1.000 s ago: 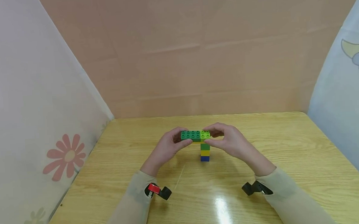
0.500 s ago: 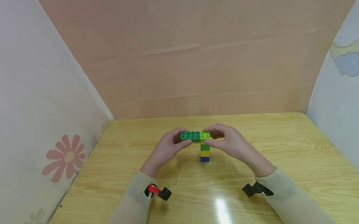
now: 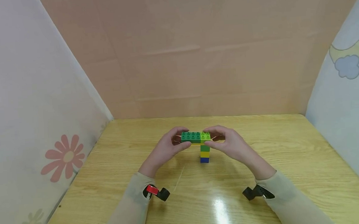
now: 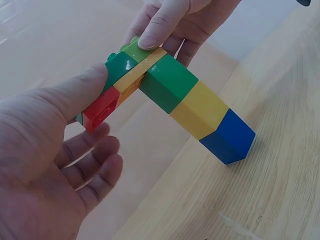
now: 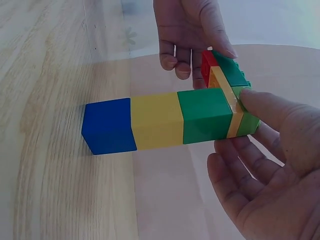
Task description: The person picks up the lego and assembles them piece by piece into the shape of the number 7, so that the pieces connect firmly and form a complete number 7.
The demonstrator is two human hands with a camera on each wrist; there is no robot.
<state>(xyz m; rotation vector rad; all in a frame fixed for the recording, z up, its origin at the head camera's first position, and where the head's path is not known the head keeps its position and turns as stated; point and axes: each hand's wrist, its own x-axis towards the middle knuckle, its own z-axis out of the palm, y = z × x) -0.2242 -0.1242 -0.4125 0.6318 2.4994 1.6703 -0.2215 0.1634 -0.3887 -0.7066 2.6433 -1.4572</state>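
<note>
A toy-brick tower stands on the table: a blue brick at the bottom, then a yellow brick and a green brick. Across its top runs a thin orange brick, jutting out toward the left. On that sit a dark green brick and a lime brick; a red brick hangs under the overhanging end. My left hand pinches the dark green brick's outer end between thumb and fingers. My right hand pinches the lime brick above the column.
The wooden table reaches back to a tan paper wall. Pale side panels with flower and cloud prints close it in at left and right. A small camera is strapped on each wrist.
Both hands stay on the same bricks with hardly any movement. The head view has shifted slightly, so the right panel's print appears at a different place.
</note>
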